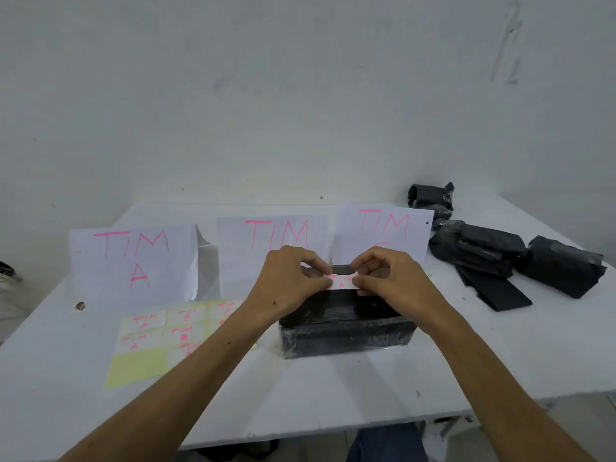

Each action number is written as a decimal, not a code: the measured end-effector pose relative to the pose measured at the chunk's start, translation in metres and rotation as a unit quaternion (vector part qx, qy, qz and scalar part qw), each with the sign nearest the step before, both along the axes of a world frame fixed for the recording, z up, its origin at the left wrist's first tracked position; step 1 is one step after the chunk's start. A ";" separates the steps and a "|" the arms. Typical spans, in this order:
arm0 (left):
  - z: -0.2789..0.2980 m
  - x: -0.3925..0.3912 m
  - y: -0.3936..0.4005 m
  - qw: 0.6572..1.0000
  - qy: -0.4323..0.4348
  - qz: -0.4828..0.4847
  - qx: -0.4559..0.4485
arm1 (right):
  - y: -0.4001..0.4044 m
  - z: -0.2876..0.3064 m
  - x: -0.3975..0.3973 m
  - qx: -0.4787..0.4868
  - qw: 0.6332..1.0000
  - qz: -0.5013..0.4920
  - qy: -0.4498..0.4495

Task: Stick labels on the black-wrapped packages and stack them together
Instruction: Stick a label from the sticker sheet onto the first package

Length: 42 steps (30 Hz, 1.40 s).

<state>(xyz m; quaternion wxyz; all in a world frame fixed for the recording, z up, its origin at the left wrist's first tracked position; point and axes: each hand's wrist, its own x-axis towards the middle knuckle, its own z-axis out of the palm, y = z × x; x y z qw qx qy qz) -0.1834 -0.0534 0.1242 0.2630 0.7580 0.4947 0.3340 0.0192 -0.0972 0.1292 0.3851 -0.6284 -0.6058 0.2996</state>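
Black plastic wrap shines on the package point(346, 328) that lies flat on the white table point(333, 395) straight in front of me, its long side running left to right. Both my hands are over its far top edge. My left hand point(290, 281) pinches the left end of a small white label point(341, 282) between thumb and curled fingers, and my right hand point(390, 278) pinches the right end the same way, so the label is stretched between them just above the package's top face. The label carries pink writing, a line of letters with an "A" under it. Whether its underside already touches the wrap I cannot tell, since my fingers cover its ends.

Left of the package, near my left forearm, lies a yellow sticker sheet point(140, 365) with more white labels written in pink; its lower part is bare backing. Behind it stands a folded paper sign point(133, 261) reading "TIM A". Two more paper signs stand further right, a middle sign point(273, 241) and a right sign point(383, 231), both partly hidden by my hands. Well apart to my right, at the table's far corner, a pile of black-wrapped packages point(500, 255) lies in a loose heap.
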 end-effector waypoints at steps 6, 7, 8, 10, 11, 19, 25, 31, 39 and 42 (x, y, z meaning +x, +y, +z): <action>-0.004 -0.004 0.001 1.000 0.001 -0.012 -0.020 | 0.000 0.000 0.002 0.005 0.998 0.000 -0.057; -0.003 -0.004 0.001 1.000 0.000 -0.013 -0.023 | 0.000 0.000 0.002 0.005 0.998 0.000 -0.058; -0.003 -0.004 0.000 1.000 -0.001 -0.015 -0.025 | -0.001 0.000 0.003 0.005 0.998 0.000 -0.060; -0.002 -0.004 0.000 0.999 -0.003 -0.020 -0.029 | -0.003 0.001 0.003 0.006 0.998 0.001 -0.065; -0.001 -0.004 -0.001 0.999 -0.003 -0.024 -0.031 | -0.004 0.001 0.004 0.007 0.998 0.001 -0.070; -0.003 -0.001 -0.002 0.997 0.009 -0.049 -0.050 | -0.007 0.002 0.005 -0.002 0.995 0.005 -0.101; 0.000 0.002 -0.004 0.997 0.035 -0.051 -0.035 | -0.005 0.005 0.002 -0.024 0.992 -0.004 -0.120; 0.005 0.008 -0.003 0.996 0.075 -0.053 -0.023 | -0.002 0.011 0.000 -0.055 0.991 -0.004 -0.123; 0.007 0.006 -0.002 0.995 0.081 -0.057 -0.030 | -0.002 0.012 0.003 -0.074 0.990 0.005 -0.116; 0.008 0.006 -0.001 0.995 0.080 -0.058 -0.034 | -0.003 0.013 0.006 -0.085 0.992 0.007 -0.090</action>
